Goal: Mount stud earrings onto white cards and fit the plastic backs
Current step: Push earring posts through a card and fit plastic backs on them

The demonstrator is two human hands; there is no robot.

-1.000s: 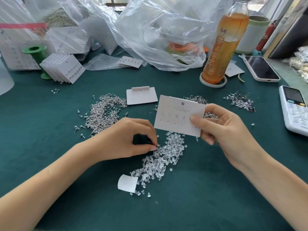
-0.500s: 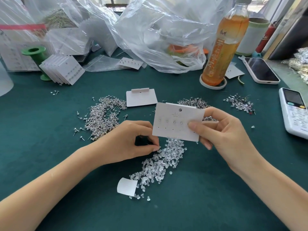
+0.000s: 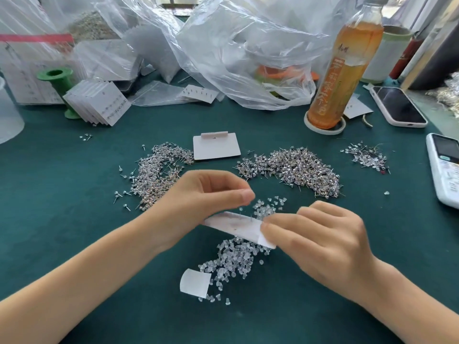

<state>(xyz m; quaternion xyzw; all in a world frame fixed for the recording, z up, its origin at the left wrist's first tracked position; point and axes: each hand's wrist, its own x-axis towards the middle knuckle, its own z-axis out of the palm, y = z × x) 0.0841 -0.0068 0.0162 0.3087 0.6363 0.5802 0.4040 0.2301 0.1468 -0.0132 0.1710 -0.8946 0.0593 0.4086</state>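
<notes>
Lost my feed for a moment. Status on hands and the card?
Right hand pinching white card flat, posts sticking up. Left hand above it, thumb and fingers pinched; a back there too small to confirm. Clear backs piled underneath, nothing blocking.

Matt white paper card, clear plastic backs, matt green cloth.

The white card lies nearly flat, back upward, pinched at its right end between right-hand fingertips, stud posts poking up. Clear plastic backs heap beneath; 2 earring piles lie beyond the fingers.
</notes>
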